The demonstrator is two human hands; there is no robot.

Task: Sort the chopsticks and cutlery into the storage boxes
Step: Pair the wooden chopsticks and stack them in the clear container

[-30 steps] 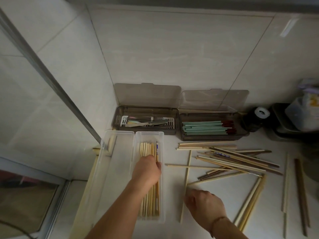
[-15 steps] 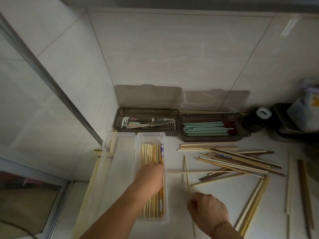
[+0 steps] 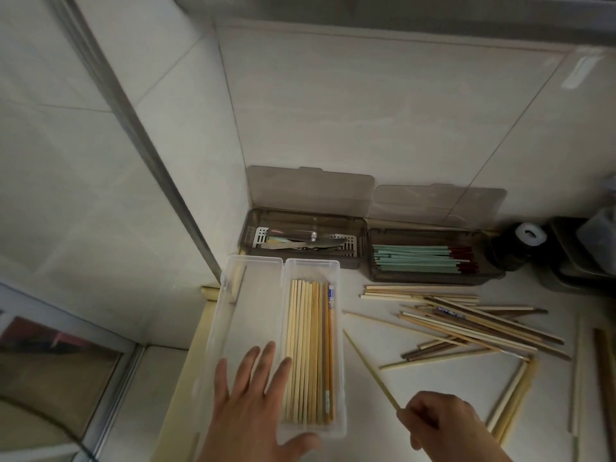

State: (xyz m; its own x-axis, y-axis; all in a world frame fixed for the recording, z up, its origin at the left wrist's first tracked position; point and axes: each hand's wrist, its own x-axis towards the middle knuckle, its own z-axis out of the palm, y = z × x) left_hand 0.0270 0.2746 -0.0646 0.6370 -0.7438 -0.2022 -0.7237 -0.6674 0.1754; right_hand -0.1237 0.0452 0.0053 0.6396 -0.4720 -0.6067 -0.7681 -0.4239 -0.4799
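Head view: left hand point(image 3: 253, 405) now spread, off the bamboo chopsticks point(image 3: 308, 351); right hand point(image 3: 443, 425) pinching raised chopstick point(image 3: 370, 370).

Pale tiled wall point(image 3: 366, 105), metal window frame point(image 3: 133, 135), dark round container point(image 3: 515, 246) with white top beside dark tray point(image 3: 566, 271)

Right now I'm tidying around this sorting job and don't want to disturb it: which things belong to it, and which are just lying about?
Part of the job:
clear box of wooden chopsticks
brown cutlery box
brown box of green chopsticks
loose chopsticks on the counter
single chopstick pinched by the right hand
left hand, open at the clear box

Just lying about:
black roll
dark trays
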